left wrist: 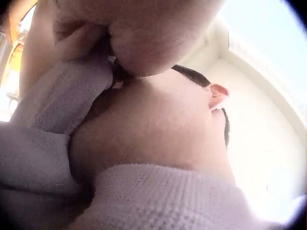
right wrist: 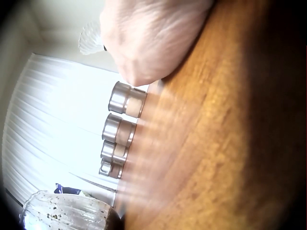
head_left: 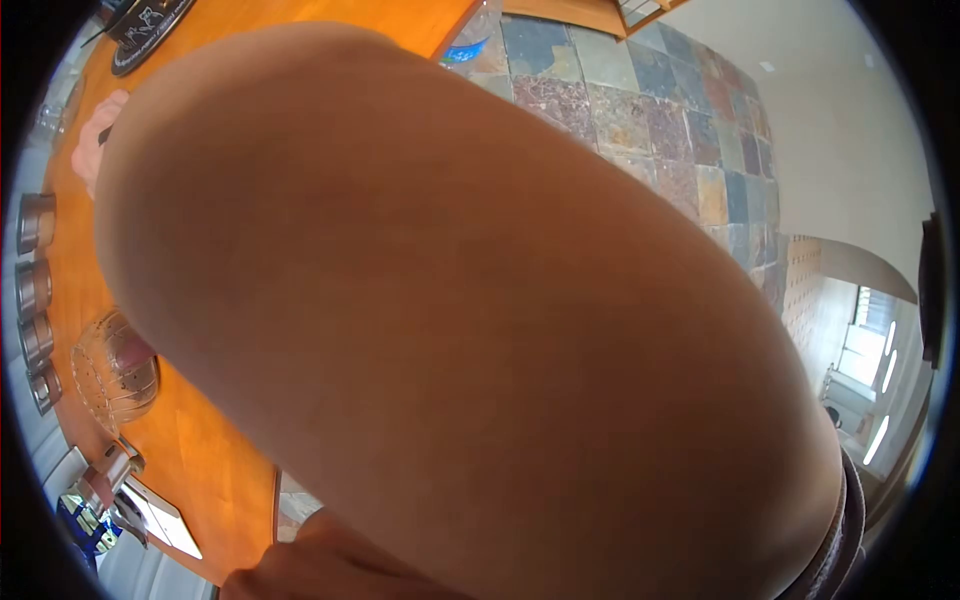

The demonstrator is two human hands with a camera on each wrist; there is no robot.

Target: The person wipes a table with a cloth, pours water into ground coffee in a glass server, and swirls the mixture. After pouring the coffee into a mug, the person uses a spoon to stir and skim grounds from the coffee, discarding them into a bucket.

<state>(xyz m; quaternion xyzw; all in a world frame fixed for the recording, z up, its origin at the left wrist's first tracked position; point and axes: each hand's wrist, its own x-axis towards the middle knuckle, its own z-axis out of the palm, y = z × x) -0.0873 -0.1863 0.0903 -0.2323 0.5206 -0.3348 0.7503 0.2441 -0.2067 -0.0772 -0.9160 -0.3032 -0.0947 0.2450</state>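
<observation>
on the tabletop [right wrist: 192, 129], right hand [right wrist: 151, 38], grip unclear

The ribbed clear glass bowl [head_left: 120, 388], with dark specks on its wall, was my landmark. Near it I made out a row of four metal canisters [right wrist: 119, 128], the smallest closest to the bowl and the largest farthest from it. Behind the bowl I had a pale, pleated backdrop [right wrist: 53, 115]. Just beside the bowl, on the side away from the largest canister, I saw a shiny metal vessel [head_left: 105, 478], and past that a flat white panel [head_left: 165, 518]. Well apart from the bowl I picked up a black object with white markings [head_left: 150, 22], slate floor tiles [head_left: 640, 110] and a bright window [head_left: 866, 345].
</observation>
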